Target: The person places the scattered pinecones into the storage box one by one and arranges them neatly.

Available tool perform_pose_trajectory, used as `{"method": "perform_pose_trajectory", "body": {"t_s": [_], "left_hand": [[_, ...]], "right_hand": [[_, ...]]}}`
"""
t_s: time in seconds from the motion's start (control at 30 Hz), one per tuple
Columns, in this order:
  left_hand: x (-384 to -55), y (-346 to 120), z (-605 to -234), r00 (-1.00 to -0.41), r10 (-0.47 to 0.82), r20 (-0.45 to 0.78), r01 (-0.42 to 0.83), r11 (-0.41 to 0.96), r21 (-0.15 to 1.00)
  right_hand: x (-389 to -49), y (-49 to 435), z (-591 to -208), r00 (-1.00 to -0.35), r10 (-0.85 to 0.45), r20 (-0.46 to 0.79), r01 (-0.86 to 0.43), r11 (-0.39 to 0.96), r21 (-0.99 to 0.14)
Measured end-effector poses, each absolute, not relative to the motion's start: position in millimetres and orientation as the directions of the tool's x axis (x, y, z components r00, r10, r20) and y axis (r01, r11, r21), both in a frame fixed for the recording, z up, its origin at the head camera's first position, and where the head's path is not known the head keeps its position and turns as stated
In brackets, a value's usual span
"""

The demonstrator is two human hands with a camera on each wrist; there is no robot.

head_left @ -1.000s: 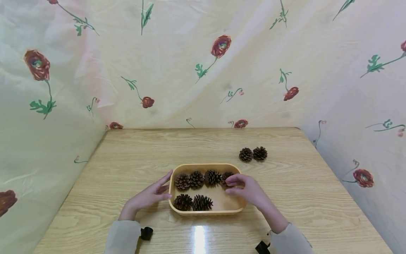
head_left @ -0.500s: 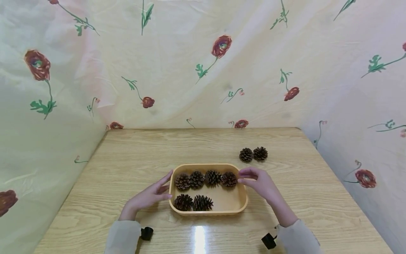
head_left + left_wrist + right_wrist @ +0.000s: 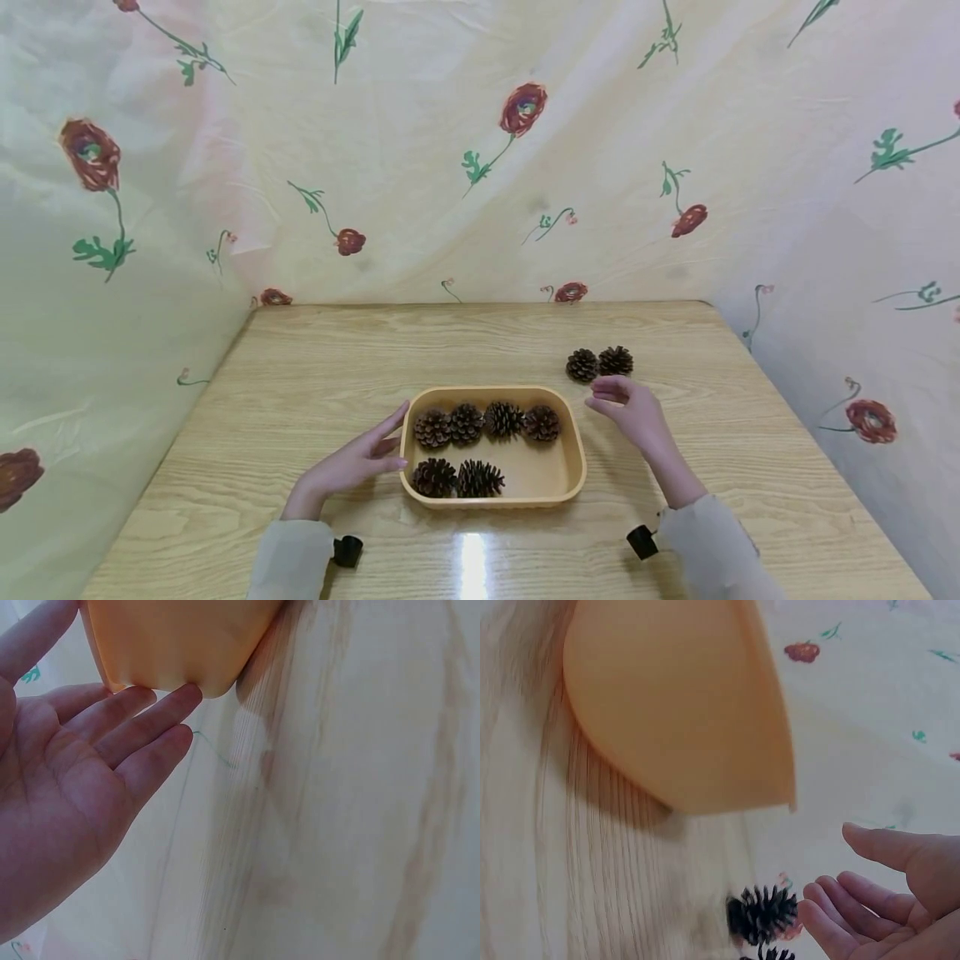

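Observation:
A tan oval-cornered box (image 3: pixel 495 502) stands on the table, holding several brown pine cones (image 3: pixel 480 480) in a back row and a shorter front row. My left hand (image 3: pixel 356 462) rests against the box's left end; in the left wrist view its fingertips (image 3: pixel 191 691) touch the outer wall, fingers fairly straight. My right hand (image 3: pixel 633 410) hovers beyond the box's back right corner with nothing in it, fingers loosely bent. Just behind it on the table lie two pine cones, one at left (image 3: pixel 582 366) and one at right (image 3: pixel 616 360).
The wood-grain table (image 3: pixel 390 342) is bounded at the back and sides by a pale cloth (image 3: pixel 420 167) printed with red flowers. Black wrist cameras (image 3: pixel 642 542) sit by the sleeves.
My right hand has let go of a pine cone at the right of the box's back row, then moved out, right and back towards the two loose cones. The left hand stays put.

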State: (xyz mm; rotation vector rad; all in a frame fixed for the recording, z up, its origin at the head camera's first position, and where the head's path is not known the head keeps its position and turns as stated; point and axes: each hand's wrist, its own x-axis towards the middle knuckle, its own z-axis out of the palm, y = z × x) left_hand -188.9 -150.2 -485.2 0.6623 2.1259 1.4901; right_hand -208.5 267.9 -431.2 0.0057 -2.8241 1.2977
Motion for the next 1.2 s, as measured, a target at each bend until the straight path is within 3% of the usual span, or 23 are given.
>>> {"method": "perform_pose_trajectory", "body": {"t_s": [0.77,1.2], "left_hand": [[-188.6,-150.0,-484.3,-0.78,0.619,-0.093,0.123,0.297,0.947],[-188.9,-149.1,-485.8,-0.779,0.622,-0.084,0.123,0.282,0.951]], "right_hand": [[-252.9,274.0,-451.9,-0.986,0.137,0.094,0.023,0.674,-0.738],[-272.4,271.7,-458.9,-0.987,0.123,0.105,0.018,0.73,-0.683]]}}
